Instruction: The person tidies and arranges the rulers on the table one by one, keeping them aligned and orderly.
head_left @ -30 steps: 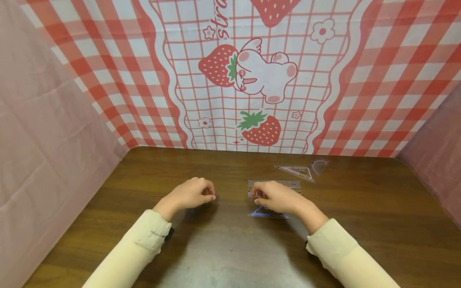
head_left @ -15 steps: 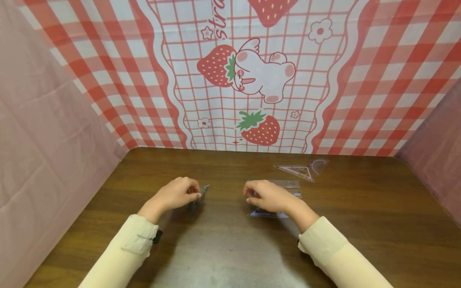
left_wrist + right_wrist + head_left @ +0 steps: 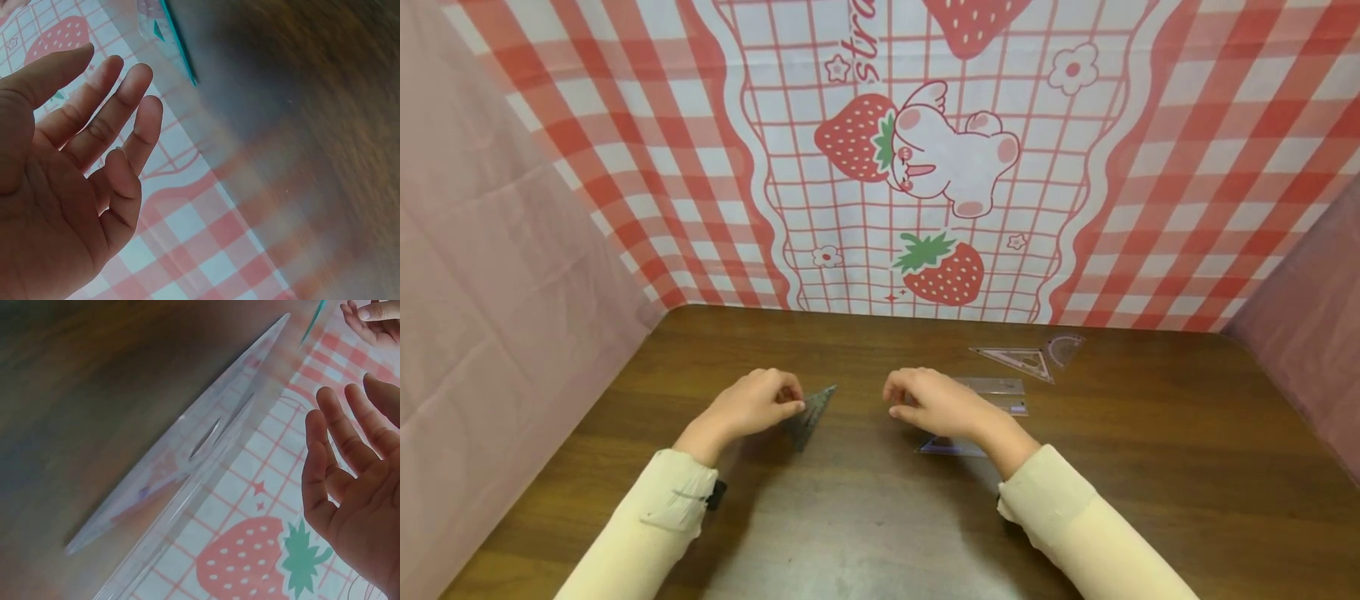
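My left hand (image 3: 760, 404) hovers over the left middle of the table, its fingers loosely bent and holding nothing in the left wrist view. Just right of its fingertips lies a green-tinted triangular set square (image 3: 814, 414), partly hidden by the hand; its teal edge (image 3: 180, 44) stands apart from the fingers in the left wrist view. My right hand (image 3: 936, 404), relaxed and without anything in it, is above the left ends of a clear ruler (image 3: 1000, 386) and a clear set square (image 3: 144, 481) with a bluish sheen. The hand and forearm cover part of both.
Farther back on the right lie another clear set square (image 3: 1018, 360) and a clear protractor (image 3: 1064, 350), close together. A strawberry-patterned cloth (image 3: 850, 283) hangs behind the wooden table (image 3: 865, 517). Pinkish cloths hang at both sides.
My left hand has moved left, uncovering the green set square, which stays in place over the last half second. My right hand has shifted left, baring more of the ruler.
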Motion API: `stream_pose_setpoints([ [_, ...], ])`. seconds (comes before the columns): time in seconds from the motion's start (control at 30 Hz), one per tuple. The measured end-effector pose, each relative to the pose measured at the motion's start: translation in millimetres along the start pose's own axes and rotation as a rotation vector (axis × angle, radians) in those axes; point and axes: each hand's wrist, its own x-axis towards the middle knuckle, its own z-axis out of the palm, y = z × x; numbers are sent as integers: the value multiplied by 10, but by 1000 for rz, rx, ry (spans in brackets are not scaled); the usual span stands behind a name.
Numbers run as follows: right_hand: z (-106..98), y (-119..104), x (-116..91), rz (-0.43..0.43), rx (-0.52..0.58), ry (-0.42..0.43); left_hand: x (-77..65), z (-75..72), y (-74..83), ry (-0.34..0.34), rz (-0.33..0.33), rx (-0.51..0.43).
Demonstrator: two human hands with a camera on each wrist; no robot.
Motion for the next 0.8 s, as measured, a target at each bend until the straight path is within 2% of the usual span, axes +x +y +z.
stream_pose_setpoints([
  [0.23,54,-86,146,-30,-34,47,-8,1,-71,24,1,27],
  [0.43,122,-108,308,-38,-26,56,-6,10,-142,27,1,36],
  [0.8,227,-91,585,39,46,25,21,59,-169,6,-17,58],
])
